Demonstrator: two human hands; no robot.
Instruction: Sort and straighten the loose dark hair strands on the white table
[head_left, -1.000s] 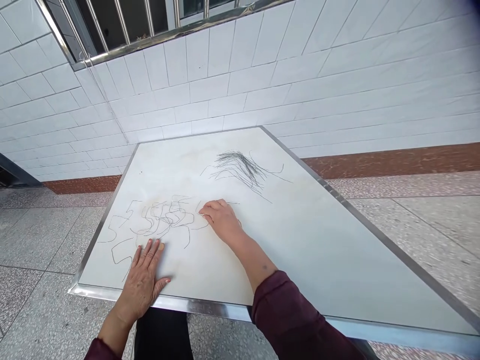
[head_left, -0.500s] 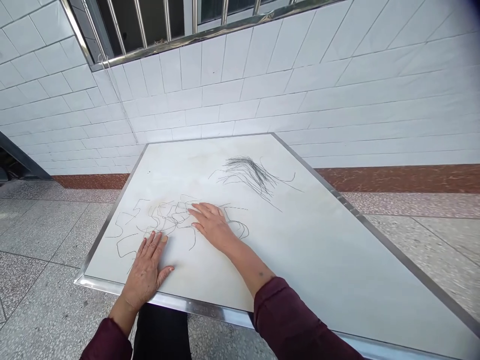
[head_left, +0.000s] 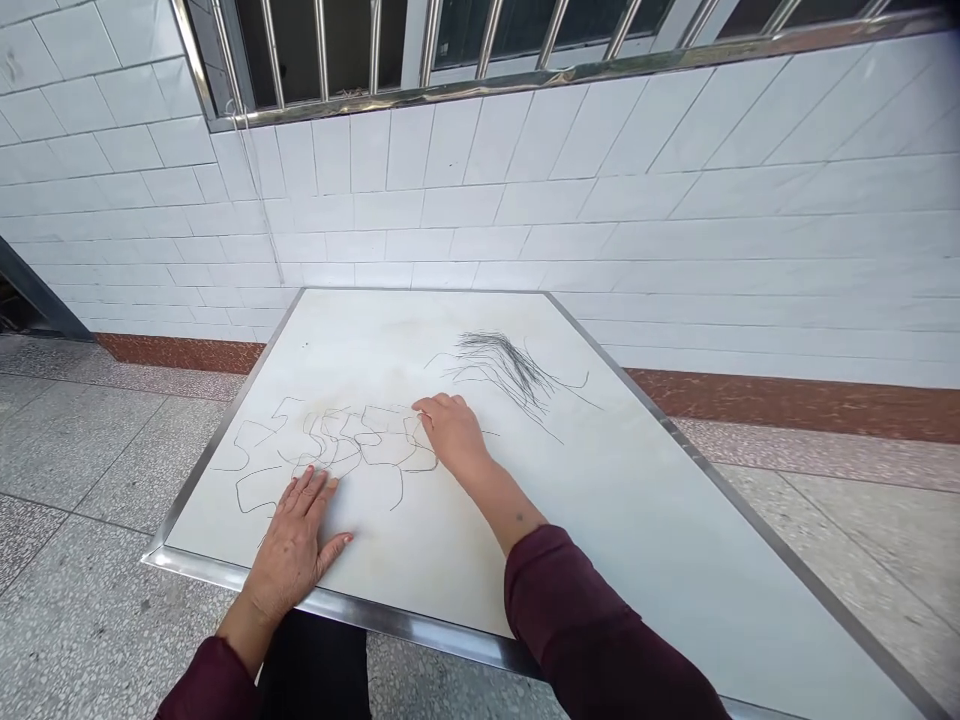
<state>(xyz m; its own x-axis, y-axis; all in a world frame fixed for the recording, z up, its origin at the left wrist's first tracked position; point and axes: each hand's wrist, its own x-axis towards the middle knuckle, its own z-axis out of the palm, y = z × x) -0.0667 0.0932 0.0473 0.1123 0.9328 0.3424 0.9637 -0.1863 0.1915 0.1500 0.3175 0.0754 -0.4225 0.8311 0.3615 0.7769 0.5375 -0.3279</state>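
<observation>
Thin dark bent wires (head_left: 361,440), angular and curved, lie in a loose tangle on the white tabletop (head_left: 637,560). My left hand (head_left: 296,540) rests flat near the front left edge, fingers stretched out and thumb apart, its fingertips beside the nearest wires. At the right end of the tangle, my right hand (head_left: 454,432) has its fingers drawn together in a pinch at a wire; the exact grip is too fine to see clearly. Farther back lies a denser bundle of similar dark wires (head_left: 517,370), apart from both hands.
A metal trim (head_left: 420,628) runs round the table's edge. Behind the table stands a white tiled wall (head_left: 465,210) with a barred window (head_left: 375,50) and a hanging cord (head_left: 262,210). Speckled floor tiles (head_left: 75,560) surround the table.
My right hand has moved a little right, and its spread fingers have closed into a pinch. Wires under it have shifted and show more. My left hand stays in place; the view has tilted slightly.
</observation>
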